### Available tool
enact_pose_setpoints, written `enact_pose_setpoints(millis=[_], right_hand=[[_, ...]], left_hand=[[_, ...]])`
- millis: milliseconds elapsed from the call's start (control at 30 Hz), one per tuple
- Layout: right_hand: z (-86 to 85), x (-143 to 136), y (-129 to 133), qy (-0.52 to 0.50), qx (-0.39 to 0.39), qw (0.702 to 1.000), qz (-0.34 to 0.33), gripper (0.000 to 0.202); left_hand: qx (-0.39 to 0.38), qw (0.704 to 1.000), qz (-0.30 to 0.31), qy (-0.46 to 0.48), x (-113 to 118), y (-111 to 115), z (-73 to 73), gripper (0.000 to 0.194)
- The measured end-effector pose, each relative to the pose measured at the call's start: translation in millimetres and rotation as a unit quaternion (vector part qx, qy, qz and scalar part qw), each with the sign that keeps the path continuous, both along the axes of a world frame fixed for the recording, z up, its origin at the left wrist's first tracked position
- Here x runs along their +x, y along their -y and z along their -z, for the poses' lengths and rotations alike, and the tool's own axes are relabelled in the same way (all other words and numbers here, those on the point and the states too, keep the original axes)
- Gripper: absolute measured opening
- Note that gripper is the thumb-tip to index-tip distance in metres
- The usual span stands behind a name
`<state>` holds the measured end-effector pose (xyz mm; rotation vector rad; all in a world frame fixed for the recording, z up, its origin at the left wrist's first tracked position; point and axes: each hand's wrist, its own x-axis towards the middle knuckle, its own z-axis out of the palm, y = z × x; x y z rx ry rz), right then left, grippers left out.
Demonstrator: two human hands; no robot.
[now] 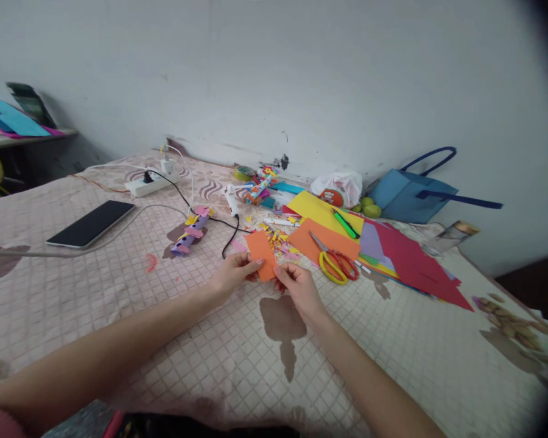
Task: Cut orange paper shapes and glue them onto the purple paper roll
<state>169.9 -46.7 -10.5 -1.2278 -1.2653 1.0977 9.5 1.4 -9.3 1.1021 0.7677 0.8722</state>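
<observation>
Between my hands, above the patterned tablecloth [219,359], is a small rectangle of orange paper [261,249]. My left hand [237,272] pinches its left edge with the thumb on top. At its lower right corner, my right hand [298,286] grips it between thumb and fingers. Just beyond lie many small paper scraps [281,243] in yellow, pink and white. Scissors [333,258] with one yellow and one red handle rest to the right, partly on a larger orange sheet [301,240]. A purple paper roll [192,234] with pink and yellow pieces lies to the left.
A white glue gun [231,199] stands behind the scraps, its black cord trailing forward. Further left are a tablet [91,224] and a power strip [153,184]. On the right are a green cutter [346,223], red paper [415,261], a blue bag [406,194] and a glass jar [452,237].
</observation>
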Motion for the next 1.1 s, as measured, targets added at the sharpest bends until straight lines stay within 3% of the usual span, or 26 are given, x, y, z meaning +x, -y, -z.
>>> enact_pose_setpoints(millis=[267,433,567,733,800,867,967,1033,1100], right_hand=[[-1.9,5.7,-3.7,-0.045,0.003,0.999,0.015,0.027],[0.2,1.3,-2.3,-0.072,-0.014,0.997,-0.031,0.024],[4.3,2.4,-1.5,-0.027,-0.017,0.999,-0.040,0.020],[0.6,17.5,-7.2,0.077,-0.012,0.992,-0.098,0.020],[-4.8,36.8,-12.8,0.144,0.017,0.987,-0.063,0.018],[-9.6,67.0,-19.3,0.250,0.064,0.964,0.055,0.018],[-10.0,121.5,-26.9,0.439,0.073,0.872,0.205,0.021],[-4.5,152.2,-29.3,0.504,0.029,0.833,0.225,0.029],[3.4,171.8,-30.3,0.515,-0.012,0.830,0.211,0.033]], left_hand=[[-0.001,0.999,0.038,-0.022,-1.1,-1.4,-0.2,0.023],[0.010,0.999,0.044,-0.014,-1.7,-1.3,-1.8,0.024],[0.014,0.998,0.046,-0.028,-3.3,-0.1,-7.7,0.031],[-0.001,0.997,-0.009,-0.075,-4.6,-1.7,-8.8,0.030],[-0.015,0.998,-0.038,-0.056,-5.0,-4.0,-7.8,0.029],[-0.037,0.997,-0.063,-0.026,-5.6,-6.4,-7.6,0.031],[-0.070,0.995,-0.077,0.000,-6.3,-8.3,-8.5,0.033],[-0.084,0.994,-0.071,0.002,-6.3,-8.1,-9.1,0.032],[-0.091,0.994,-0.061,0.004,-6.2,-7.1,-9.2,0.030]])
